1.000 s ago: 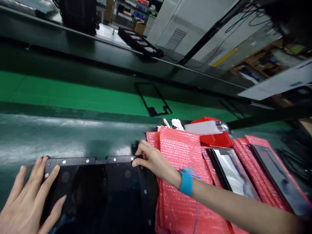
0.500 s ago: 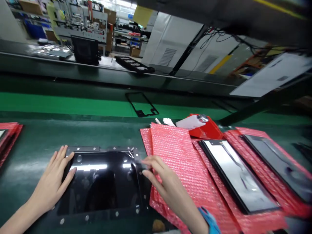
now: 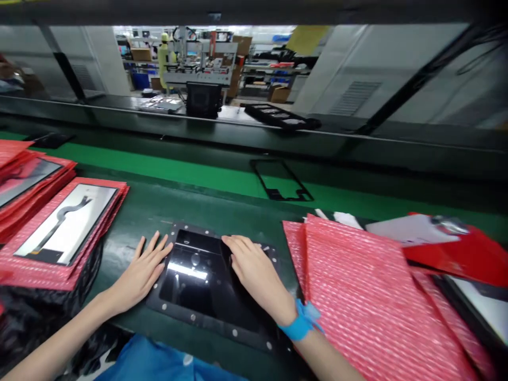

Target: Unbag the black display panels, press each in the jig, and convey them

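Observation:
On the dark green mat lies a glossy black panel (image 3: 198, 286) within a dark frame that has round pale dots along its border. My left hand (image 3: 137, 278) rests flat at the panel's left edge with its fingers spread. Over the panel's upper right part is my right hand (image 3: 256, 270), fingers together and bent. Whatever its fingertips pinch, if anything, is too small to make out. A blue band (image 3: 299, 321) circles my right wrist.
Pink bubble-wrap sleeves (image 3: 357, 286) lie at the right, beside a red bin (image 3: 476, 254). Screens on pink wrap, one a white panel (image 3: 67, 222), are stacked at the left. A thin black frame (image 3: 291, 197) lies on the green strip behind.
The view has swung left, bringing the left stacks into sight. My right hand has moved from the panel's right edge inward over its upper part.

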Demonstrator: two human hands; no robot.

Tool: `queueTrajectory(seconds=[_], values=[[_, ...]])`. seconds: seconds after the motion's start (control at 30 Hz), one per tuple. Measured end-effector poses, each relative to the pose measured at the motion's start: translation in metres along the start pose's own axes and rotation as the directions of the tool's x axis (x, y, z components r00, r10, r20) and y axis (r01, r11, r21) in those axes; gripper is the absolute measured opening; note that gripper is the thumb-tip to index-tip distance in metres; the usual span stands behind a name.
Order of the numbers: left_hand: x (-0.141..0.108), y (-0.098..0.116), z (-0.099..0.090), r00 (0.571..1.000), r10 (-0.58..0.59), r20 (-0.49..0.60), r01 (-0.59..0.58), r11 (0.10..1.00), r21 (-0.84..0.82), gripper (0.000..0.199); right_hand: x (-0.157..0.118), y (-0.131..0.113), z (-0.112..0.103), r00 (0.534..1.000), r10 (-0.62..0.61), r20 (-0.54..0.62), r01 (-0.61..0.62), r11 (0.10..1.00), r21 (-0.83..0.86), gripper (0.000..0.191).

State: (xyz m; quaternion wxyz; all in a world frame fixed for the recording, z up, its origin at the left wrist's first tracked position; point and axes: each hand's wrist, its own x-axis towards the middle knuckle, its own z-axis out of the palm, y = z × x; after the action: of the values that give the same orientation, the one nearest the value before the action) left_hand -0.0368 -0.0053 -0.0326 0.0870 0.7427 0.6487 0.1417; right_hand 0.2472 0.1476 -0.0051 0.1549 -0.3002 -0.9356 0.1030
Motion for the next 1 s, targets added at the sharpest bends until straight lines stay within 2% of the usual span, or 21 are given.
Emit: queueTrajectory(seconds=[0.07, 0.13, 0.23, 0.33, 0.47, 0.6, 0.67, 0.73, 0.83, 0.9, 0.93, 1.0], values=[[-0.007, 0.003, -0.002, 1.000, -0.007, 0.011, 0.007, 1.000, -0.003, 0.054, 0.003, 0.001, 0.007, 0.999, -0.029, -0.029, 0.027, 0.998, -0.059, 0.047], [-0.010, 0.008, -0.002, 1.000, -0.026, 0.005, 0.026, 1.000, 0.010, 0.054, 0.005, 0.002, 0.012, 0.997, -0.045, -0.063, 0.043, 0.998, -0.042, 0.046], [-0.010, 0.014, 0.000, 0.998, -0.060, -0.021, 0.060, 0.997, 0.040, 0.055, 0.009, 0.006, 0.018, 0.992, 0.004, -0.124, 0.011, 0.993, 0.117, 0.042], [-0.010, 0.019, 0.002, 0.997, -0.064, -0.039, 0.066, 0.996, 0.053, 0.055, 0.016, 0.012, 0.018, 0.985, 0.097, -0.146, -0.043, 0.941, 0.337, 0.037], [-0.009, 0.024, 0.010, 0.990, -0.106, -0.094, 0.104, 0.994, -0.021, 0.054, 0.023, 0.016, 0.003, 0.985, 0.119, -0.128, -0.052, 0.899, 0.436, 0.035], [-0.006, 0.023, 0.021, 0.972, -0.139, -0.192, 0.078, 0.952, -0.295, 0.038, 0.024, 0.015, -0.025, 0.996, 0.089, 0.013, -0.080, 0.820, 0.567, 0.036], [-0.006, 0.024, 0.024, 0.962, -0.190, -0.196, 0.083, 0.888, -0.453, 0.033, 0.024, 0.015, -0.038, 0.994, 0.097, 0.058, -0.112, 0.797, 0.593, 0.034], [-0.007, 0.030, 0.023, 0.954, -0.271, -0.131, 0.141, 0.787, -0.601, 0.036, 0.024, 0.016, -0.050, 0.989, 0.123, 0.085, -0.149, 0.770, 0.620, 0.028], [-0.005, 0.044, 0.017, 0.932, -0.360, 0.036, 0.240, 0.544, -0.804, 0.040, 0.024, 0.017, -0.067, 0.987, 0.144, 0.066, -0.150, 0.722, 0.675, 0.019], [0.005, 0.052, 0.011, 0.906, -0.418, 0.061, 0.239, 0.390, -0.889, 0.039, 0.022, 0.018, -0.078, 0.989, 0.150, -0.017, -0.096, 0.708, 0.699, 0.017], [0.016, 0.052, 0.005, 0.892, -0.450, 0.037, 0.212, 0.345, -0.914, 0.039, 0.019, 0.019, -0.083, 0.983, 0.164, -0.085, -0.061, 0.724, 0.687, 0.017], [0.048, 0.043, -0.009, 0.873, -0.485, -0.038, 0.153, 0.348, -0.925, 0.039, 0.009, 0.021, -0.093, 0.945, 0.223, -0.241, -0.036, 0.799, 0.600, 0.019]])
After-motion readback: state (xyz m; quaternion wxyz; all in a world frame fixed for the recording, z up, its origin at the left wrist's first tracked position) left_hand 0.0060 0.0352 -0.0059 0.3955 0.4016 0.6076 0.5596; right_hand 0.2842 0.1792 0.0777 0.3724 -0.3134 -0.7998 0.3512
